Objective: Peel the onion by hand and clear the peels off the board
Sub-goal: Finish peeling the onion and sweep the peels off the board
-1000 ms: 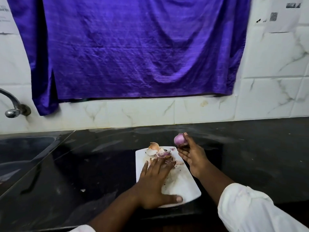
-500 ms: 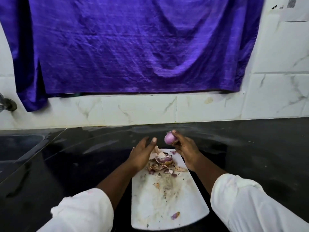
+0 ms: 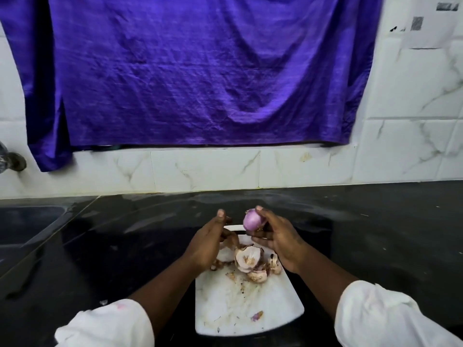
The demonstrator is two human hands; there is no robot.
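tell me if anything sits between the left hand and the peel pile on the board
Nothing visible does. The left hand is open right beside the peel pile on the cutting board; the right hand holds the peeled onion up above the pile.

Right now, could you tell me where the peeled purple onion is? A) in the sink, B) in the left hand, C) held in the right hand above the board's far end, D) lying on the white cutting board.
C: the right hand grips the peeled purple onion above the white cutting board.
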